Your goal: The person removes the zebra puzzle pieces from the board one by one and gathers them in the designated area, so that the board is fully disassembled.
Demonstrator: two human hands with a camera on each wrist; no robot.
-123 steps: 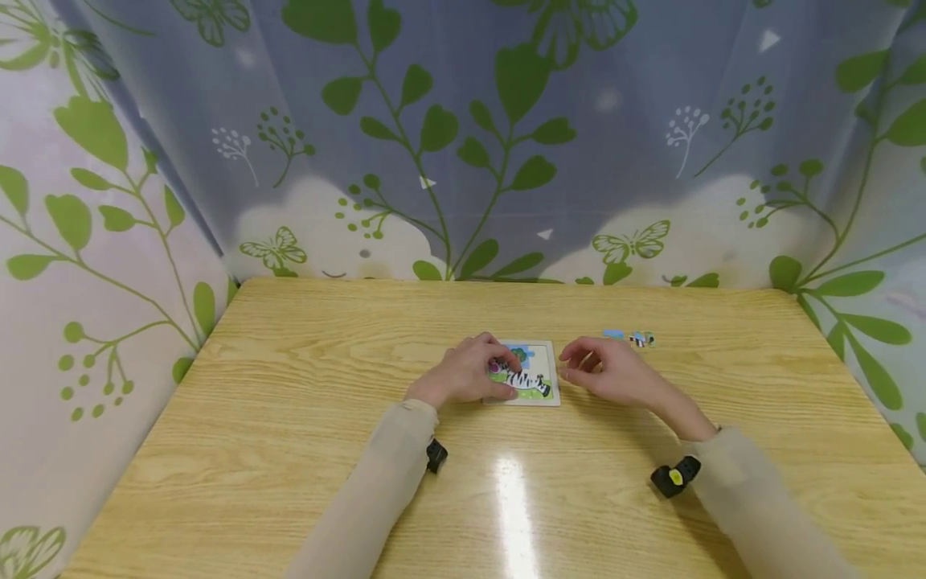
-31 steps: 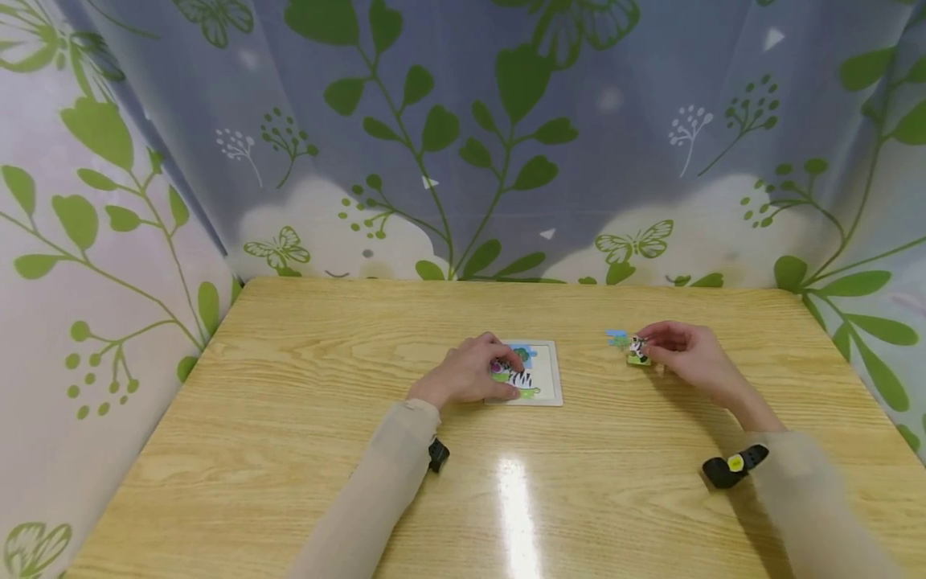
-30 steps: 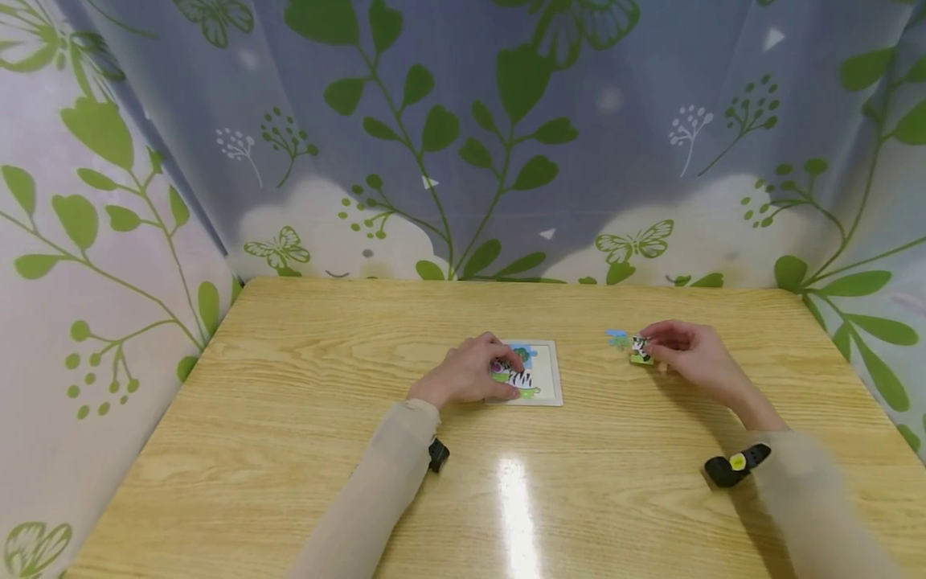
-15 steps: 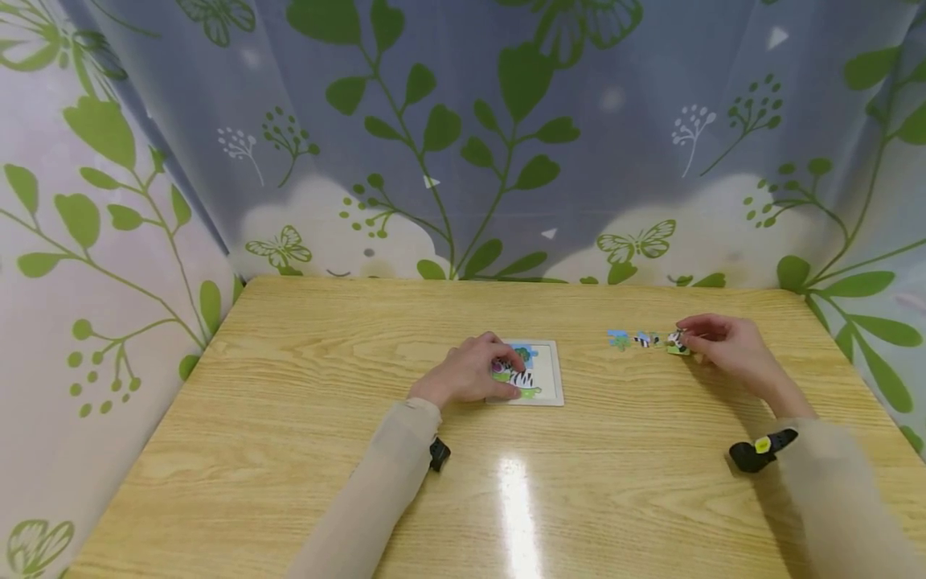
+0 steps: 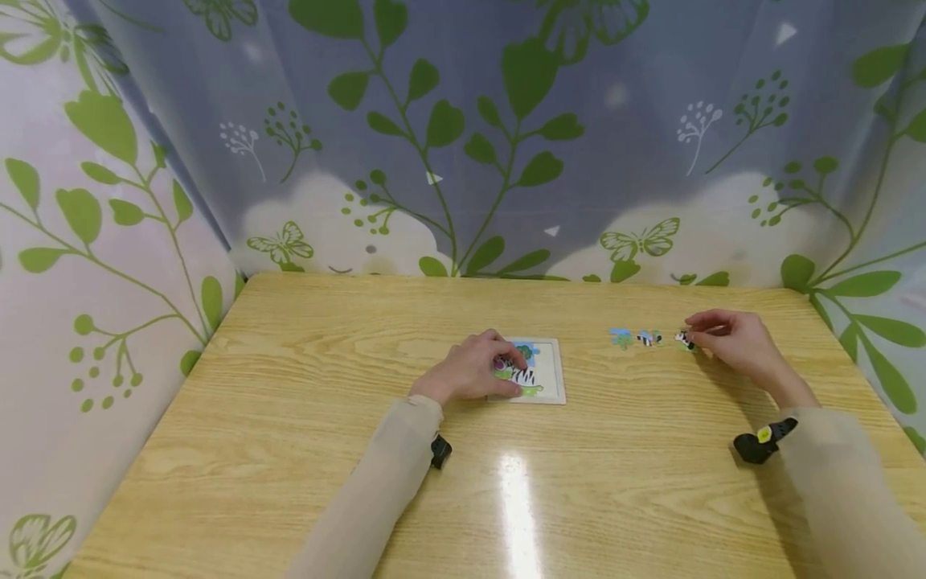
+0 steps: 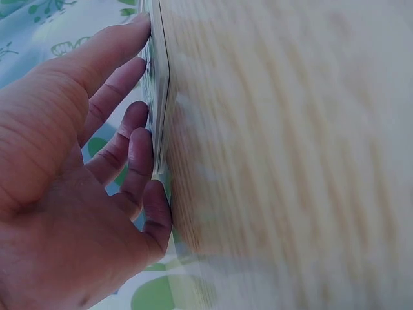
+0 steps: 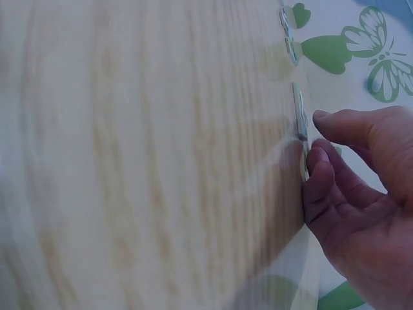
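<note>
My left hand [image 5: 473, 366] rests on the left part of a jigsaw tray [image 5: 555, 382], thumb and fingertips touching its top. Partly hidden by it are fitted pieces with zebra stripes [image 5: 522, 376] and a green tree on blue [image 5: 526, 351]; the tray's right side shows plain cream. In the left wrist view the fingers [image 6: 139, 148] are spread against the tray's edge. Far right, my right hand [image 5: 734, 342] touches a black, white and green jigsaw piece [image 5: 682, 338] on the table. In the right wrist view its thumb [image 7: 342, 123] stands slightly off the tabletop.
Two other loose pieces lie left of the right hand: a blue and green piece [image 5: 620, 337] and a striped piece [image 5: 648, 338]. The wooden table [image 5: 325, 338] ends at a leaf-printed curtain [image 5: 463, 145] behind and at the sides.
A black and white piece left the tray with my right hand, passed over the striped piece and now sits at the far right. My left hand has stayed on the tray.
</note>
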